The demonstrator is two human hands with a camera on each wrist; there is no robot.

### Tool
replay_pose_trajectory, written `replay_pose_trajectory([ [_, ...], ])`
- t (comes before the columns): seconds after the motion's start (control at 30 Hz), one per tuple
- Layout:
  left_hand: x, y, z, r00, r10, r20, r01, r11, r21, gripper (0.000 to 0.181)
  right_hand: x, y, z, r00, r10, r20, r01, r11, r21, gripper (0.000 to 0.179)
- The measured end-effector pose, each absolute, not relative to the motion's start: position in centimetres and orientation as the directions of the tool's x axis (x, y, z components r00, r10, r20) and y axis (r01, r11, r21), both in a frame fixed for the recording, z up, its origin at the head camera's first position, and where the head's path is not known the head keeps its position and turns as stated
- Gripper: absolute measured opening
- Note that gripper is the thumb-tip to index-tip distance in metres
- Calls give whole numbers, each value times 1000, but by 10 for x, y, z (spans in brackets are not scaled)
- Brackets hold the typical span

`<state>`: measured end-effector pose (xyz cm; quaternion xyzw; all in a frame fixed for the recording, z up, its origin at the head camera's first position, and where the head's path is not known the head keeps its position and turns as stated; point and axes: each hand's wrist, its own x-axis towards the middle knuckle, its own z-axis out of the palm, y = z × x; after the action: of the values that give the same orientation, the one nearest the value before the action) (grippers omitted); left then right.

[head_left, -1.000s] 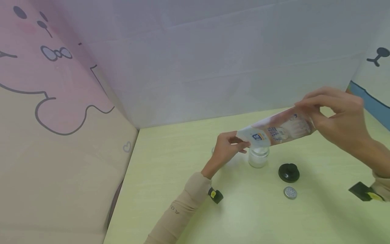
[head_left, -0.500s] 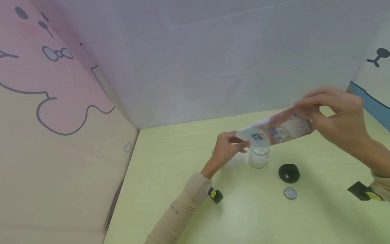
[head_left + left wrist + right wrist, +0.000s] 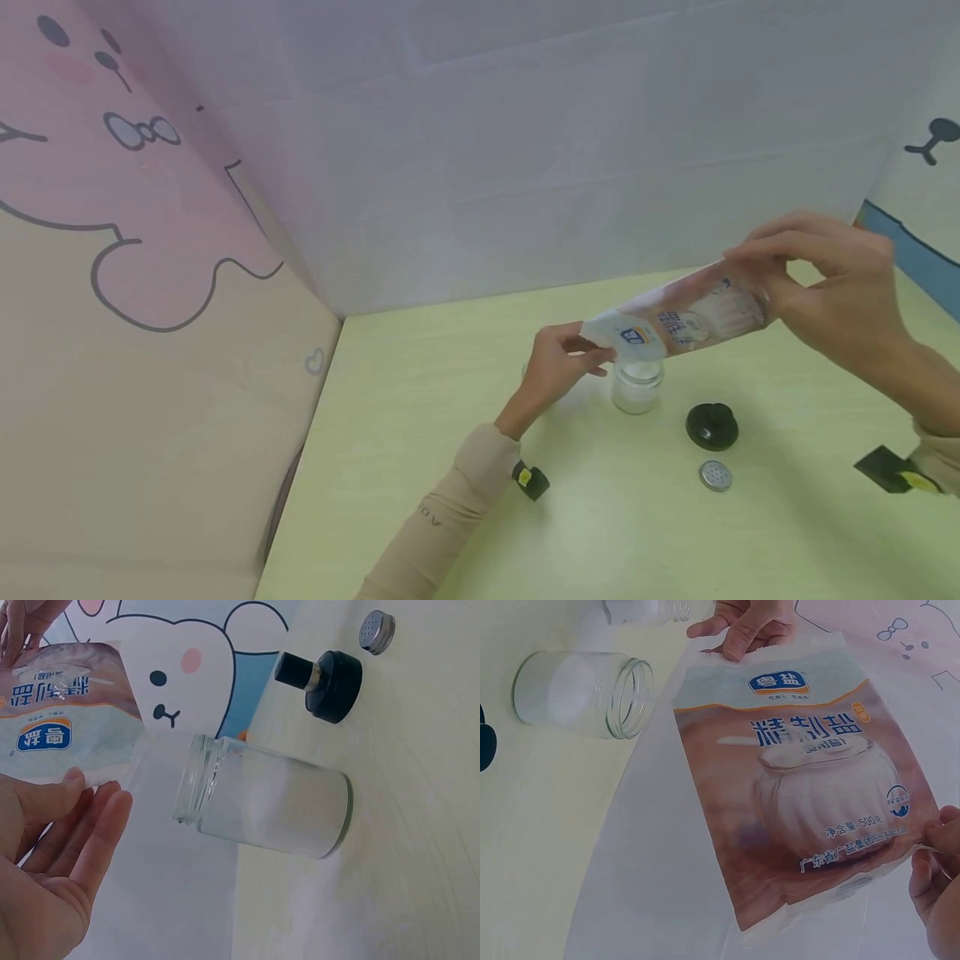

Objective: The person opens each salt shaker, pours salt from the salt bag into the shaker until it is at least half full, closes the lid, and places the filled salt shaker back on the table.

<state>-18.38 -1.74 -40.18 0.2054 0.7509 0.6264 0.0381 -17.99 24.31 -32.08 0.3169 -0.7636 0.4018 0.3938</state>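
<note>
A salt bag, brown and pale blue with printed lettering, is held tilted above an uncapped glass jar. Its lower end is on the left, over the jar's mouth. My left hand pinches that end between thumb and fingers. At the raised end, my right hand pinches a bottom corner of the bag. White material shows inside the jar; whether any salt is flowing is hard to tell. To the right of the jar lies a black lid, with a perforated metal cap nearer me.
A second glass jar stands to the left, mostly hidden behind my left hand in the head view. The pale yellow-green table meets a white cloth wall at the back. Cartoon-printed panels flank it.
Both hands and the tilted salt bag stay practically in place. The jar, lid and metal cap have not moved.
</note>
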Motion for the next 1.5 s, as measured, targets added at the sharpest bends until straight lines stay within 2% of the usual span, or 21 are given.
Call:
replay_pose_trajectory([
  [0.07, -184, -17, -402, -913, 356, 199, 257, 125, 958, 23, -179, 243, -321, -492, -168, 854, -795, 487, -362, 8],
  [0.1, -184, -17, -402, -913, 356, 199, 256, 122, 959, 23, -179, 243, -320, -494, -169, 853, -792, 493, -360, 7],
  [0.27, -184, -17, -402, -912, 358, 199, 255, 116, 960, 23, -178, 243, -320, -501, -173, 848, -784, 505, -360, 15],
  [1.0, -185, -16, -404, -911, 355, 211, 273, 135, 952, 24, -178, 242, -320, -499, -171, 849, -789, 494, -364, 13],
  [1.23, -198, -17, -427, -913, 354, 201, 261, 128, 957, 25, -179, 242, -320, -493, -175, 853, -796, 488, -359, 13],
  [1.5, -200, -17, -430, -906, 362, 220, 274, 105, 956, 25, -179, 242, -320, -487, -170, 857, -801, 479, -360, 13],
])
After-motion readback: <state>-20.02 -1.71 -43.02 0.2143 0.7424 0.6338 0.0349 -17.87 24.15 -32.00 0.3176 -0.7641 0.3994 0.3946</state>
